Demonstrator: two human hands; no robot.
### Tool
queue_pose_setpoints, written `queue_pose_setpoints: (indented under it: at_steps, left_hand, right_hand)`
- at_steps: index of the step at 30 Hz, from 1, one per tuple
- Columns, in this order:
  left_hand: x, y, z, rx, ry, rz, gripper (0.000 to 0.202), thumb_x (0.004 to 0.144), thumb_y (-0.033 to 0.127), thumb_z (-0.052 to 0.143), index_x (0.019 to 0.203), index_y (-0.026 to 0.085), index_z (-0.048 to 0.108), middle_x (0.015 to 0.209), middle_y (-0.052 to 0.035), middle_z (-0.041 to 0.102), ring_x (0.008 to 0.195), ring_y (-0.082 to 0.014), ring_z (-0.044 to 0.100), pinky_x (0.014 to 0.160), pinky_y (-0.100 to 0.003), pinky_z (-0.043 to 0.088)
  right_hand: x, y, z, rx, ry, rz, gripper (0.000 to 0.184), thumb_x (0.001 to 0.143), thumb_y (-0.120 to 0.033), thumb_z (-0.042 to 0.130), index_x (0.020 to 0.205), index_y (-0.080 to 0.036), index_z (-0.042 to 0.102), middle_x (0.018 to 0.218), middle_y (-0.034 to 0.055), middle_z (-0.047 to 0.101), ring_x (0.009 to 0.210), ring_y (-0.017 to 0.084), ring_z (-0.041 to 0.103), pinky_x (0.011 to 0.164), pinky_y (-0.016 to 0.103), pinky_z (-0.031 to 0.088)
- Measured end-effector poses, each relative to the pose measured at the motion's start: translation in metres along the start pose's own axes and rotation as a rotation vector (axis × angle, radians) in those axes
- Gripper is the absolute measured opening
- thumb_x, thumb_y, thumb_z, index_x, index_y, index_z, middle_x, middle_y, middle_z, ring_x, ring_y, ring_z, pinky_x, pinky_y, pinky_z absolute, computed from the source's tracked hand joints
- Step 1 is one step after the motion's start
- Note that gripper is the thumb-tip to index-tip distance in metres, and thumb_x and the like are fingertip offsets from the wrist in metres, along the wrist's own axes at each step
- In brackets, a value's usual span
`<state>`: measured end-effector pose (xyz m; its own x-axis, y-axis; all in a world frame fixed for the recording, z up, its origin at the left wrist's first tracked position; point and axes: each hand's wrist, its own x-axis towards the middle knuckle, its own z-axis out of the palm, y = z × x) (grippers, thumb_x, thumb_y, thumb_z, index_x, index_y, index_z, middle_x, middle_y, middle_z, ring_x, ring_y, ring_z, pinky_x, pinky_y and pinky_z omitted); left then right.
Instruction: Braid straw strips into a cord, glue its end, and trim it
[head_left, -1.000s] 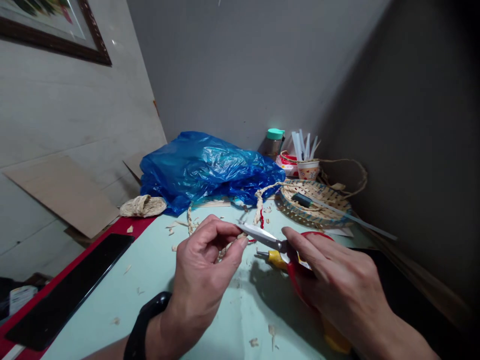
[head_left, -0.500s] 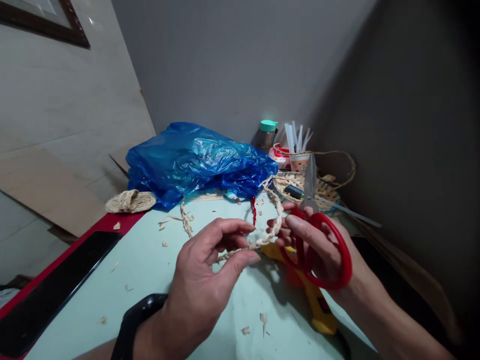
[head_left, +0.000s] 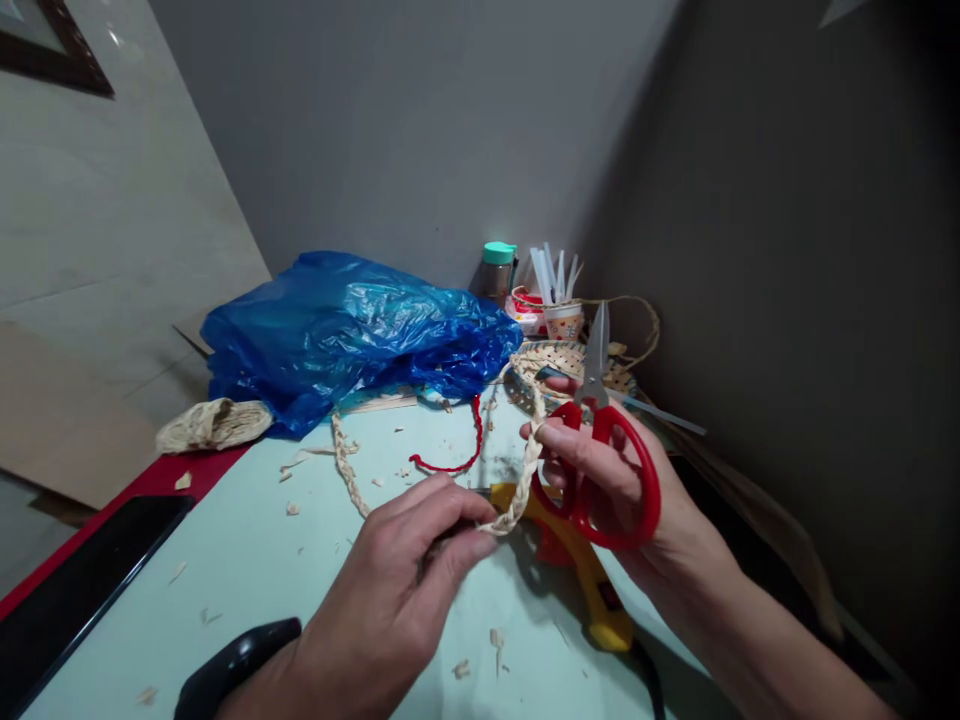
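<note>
A pale braided cord (head_left: 529, 455) runs in a curve between my two hands and back toward the blue bag. My left hand (head_left: 416, 570) pinches it between thumb and fingertips, low over the table. In my right hand (head_left: 607, 465) are red-handled scissors (head_left: 646, 490), the loops around my fingers and the blades pointing up, closed together. The thumb and a finger of that hand also pinch the braid. Another stretch of braid (head_left: 346, 465) hangs down to the left, partly hidden behind my left hand. Beneath my right hand lies a yellow glue gun (head_left: 600, 590).
A blue plastic bag (head_left: 352, 320) fills the back of the table. Behind stand a green-lidded bottle (head_left: 498, 270) and a cup of white sticks (head_left: 562, 318), near a woven basket (head_left: 559, 352). A red cord (head_left: 477, 440), a fibre bundle (head_left: 214, 425) and a black phone-like slab (head_left: 82, 590) lie around.
My left fingers have closed down on the braid, and my right thumb now pinches it too. The view has shifted right, so everything sits farther left. More of the red cord shows.
</note>
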<state>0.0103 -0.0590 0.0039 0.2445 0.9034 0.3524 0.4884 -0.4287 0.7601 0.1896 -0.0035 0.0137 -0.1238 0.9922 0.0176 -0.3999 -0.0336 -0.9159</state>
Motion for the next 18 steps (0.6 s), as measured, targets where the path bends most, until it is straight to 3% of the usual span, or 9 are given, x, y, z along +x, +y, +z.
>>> queue_pose_setpoints:
  at_steps: [2,4,8,13,18]
  left_hand:
    - [-0.0005,-0.0001,0.0027,0.051,0.049,0.005,0.005,0.082,0.016,0.066,0.082,0.021,0.063,0.075,0.0041,0.064,0.069,-0.0100,0.060,0.063,-0.019,0.047]
    - [-0.0018,-0.0014,0.0054,0.099,0.152,0.061,0.015,0.077,0.013,0.071,0.087,0.020,0.063,0.077,0.0045,0.066,0.067,-0.0094,0.060,0.063,-0.018,0.048]
    - [-0.0054,-0.0049,0.0078,0.164,0.285,0.252,0.021,0.082,0.006,0.063,0.100,0.017,0.062,0.083,0.0008,0.068,0.073,-0.0088,0.062,0.069,-0.017,0.049]
    - [-0.0066,-0.0048,0.0051,0.262,0.313,0.365,0.021,0.086,0.000,0.054,0.101,0.011,0.063,0.081,-0.0037,0.067,0.074,-0.0102,0.062,0.069,-0.018,0.049]
    - [-0.0061,-0.0001,0.0018,0.226,0.190,0.207,0.018,0.090,0.005,0.048,0.088,0.014,0.063,0.067,-0.0002,0.061,0.060,-0.0108,0.059,0.057,-0.020,0.048]
  right_hand:
    - [-0.0003,0.0018,0.0011,-0.058,0.004,-0.021,0.062,0.064,-0.032,0.085,0.115,-0.024,0.051,0.070,-0.0044,0.062,0.046,0.008,0.051,0.041,0.018,0.041]
    - [-0.0004,0.0040,0.0016,-0.103,0.017,-0.031,0.066,0.060,-0.033,0.087,0.115,-0.024,0.051,0.070,-0.0044,0.063,0.045,0.009,0.052,0.039,0.019,0.041]
    - [-0.0022,0.0068,0.0018,-0.159,0.008,-0.042,0.067,0.061,-0.029,0.087,0.118,-0.028,0.050,0.071,-0.0054,0.064,0.052,0.011,0.059,0.045,0.018,0.047]
    - [-0.0074,0.0034,0.0040,-0.229,0.056,-0.073,0.064,0.064,-0.036,0.085,0.119,-0.027,0.052,0.078,-0.0016,0.068,0.058,0.014,0.063,0.048,0.021,0.052]
    - [-0.0072,-0.0019,0.0020,-0.240,0.102,-0.160,0.060,0.068,-0.038,0.082,0.120,-0.030,0.053,0.088,0.0006,0.068,0.060,0.013,0.061,0.050,0.023,0.051]
